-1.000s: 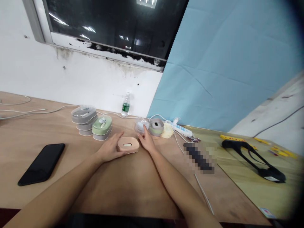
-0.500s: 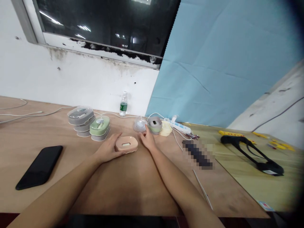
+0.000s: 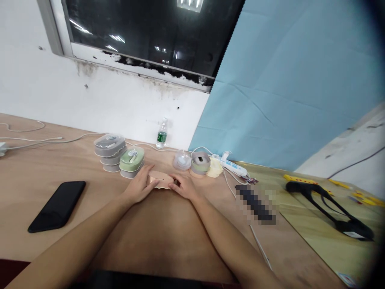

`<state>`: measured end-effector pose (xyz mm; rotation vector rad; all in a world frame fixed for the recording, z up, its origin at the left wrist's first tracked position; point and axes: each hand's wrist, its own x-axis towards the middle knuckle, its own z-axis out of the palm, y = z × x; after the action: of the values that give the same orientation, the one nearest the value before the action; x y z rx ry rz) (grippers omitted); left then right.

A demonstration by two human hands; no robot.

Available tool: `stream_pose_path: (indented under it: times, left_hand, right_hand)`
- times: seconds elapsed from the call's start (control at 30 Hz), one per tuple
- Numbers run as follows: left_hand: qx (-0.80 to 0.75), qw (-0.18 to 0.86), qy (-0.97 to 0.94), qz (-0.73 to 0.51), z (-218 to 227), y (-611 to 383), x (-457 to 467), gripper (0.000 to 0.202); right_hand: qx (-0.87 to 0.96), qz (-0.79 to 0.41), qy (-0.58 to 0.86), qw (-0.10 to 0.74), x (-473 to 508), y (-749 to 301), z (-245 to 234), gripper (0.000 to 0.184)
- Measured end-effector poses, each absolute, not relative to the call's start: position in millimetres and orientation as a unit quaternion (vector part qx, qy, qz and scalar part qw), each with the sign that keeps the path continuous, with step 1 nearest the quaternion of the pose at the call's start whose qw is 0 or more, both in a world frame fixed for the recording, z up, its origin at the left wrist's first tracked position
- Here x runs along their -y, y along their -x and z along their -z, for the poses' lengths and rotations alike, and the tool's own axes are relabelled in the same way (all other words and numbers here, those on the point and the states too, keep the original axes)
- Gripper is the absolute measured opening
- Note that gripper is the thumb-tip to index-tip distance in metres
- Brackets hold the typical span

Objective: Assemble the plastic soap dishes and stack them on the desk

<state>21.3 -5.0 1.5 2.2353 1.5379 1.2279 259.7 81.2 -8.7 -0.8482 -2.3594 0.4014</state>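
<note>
Between my hands is a peach oval soap box (image 3: pixel 160 180), tipped so that its wavy-edged side faces me. My left hand (image 3: pixel 140 186) is closed around its left end, thumb on the near side. At the right end, my right hand (image 3: pixel 184 187) pinches it with thumb and fingers. Whether its underside touches the table cannot be told. Just behind my left hand stands a green box with a clear lid (image 3: pixel 131 159), on a grey one. Beyond my right hand are clear lids (image 3: pixel 182 160), a stack of grey and green box parts (image 3: pixel 200 162) and pale yellow parts (image 3: pixel 214 167).
Grey lidded boxes (image 3: pixel 110 149) are stacked at the back left. A water bottle (image 3: pixel 161 136) stands by the wall. A black phone (image 3: pixel 57 205) lies left. To the right are a power strip (image 3: pixel 234 167), cables, a blurred-out item (image 3: pixel 255 204) and a black strap-like object (image 3: pixel 331 210).
My right hand has come back from the clear lids to the peach soap box and grips its right end. The box has tipped from lying flat. The view has shifted slightly.
</note>
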Motion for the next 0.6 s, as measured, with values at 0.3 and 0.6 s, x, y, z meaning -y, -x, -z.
stream_pose_path:
  times: [0.3, 0.6]
  left_hand:
    - [-0.511, 0.090, -0.743, -0.423, 0.6, -22.0, 2.8, 0.049]
    - [-0.525, 0.091, -0.736, -0.417, 0.8, -19.1, 0.3, 0.047]
  right_hand:
    - [0.919, -0.114, 0.285, 0.248, -78.8, -262.5, 2.2, 0.057]
    - [0.914, -0.082, 0.297, 0.264, -78.8, -260.8, 7.1, 0.049]
